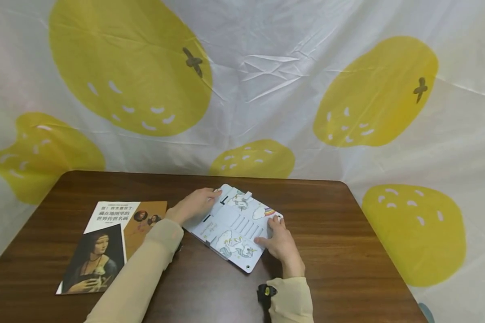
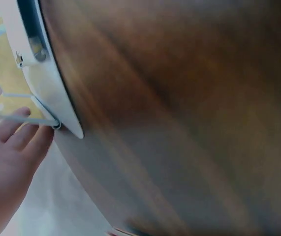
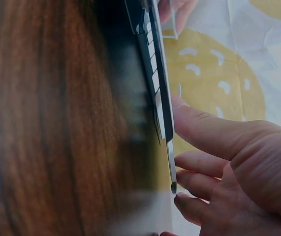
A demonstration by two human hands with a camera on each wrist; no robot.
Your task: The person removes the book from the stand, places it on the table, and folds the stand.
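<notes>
A white book stand (image 1: 228, 220) printed with unicorns and a rainbow is held at a slant over the middle of the table, its slotted face showing. At its left edge, my left hand (image 1: 191, 206) holds it, the fingers at a wire loop (image 2: 19, 119) that juts from the panel in the left wrist view. My right hand (image 1: 284, 244) grips the right edge, thumb on the slotted face and other fingers at the rim. Edge-on in the right wrist view, the book stand (image 3: 168, 113) shows the thumb and fingers at its margin.
To the left on the brown wooden table (image 1: 339, 260) lies a book (image 1: 74, 264) with a painted portrait on its cover, partly behind my left sleeve (image 1: 133, 278). A white curtain (image 1: 262, 112) with yellow fruit prints hangs behind the table's far edge.
</notes>
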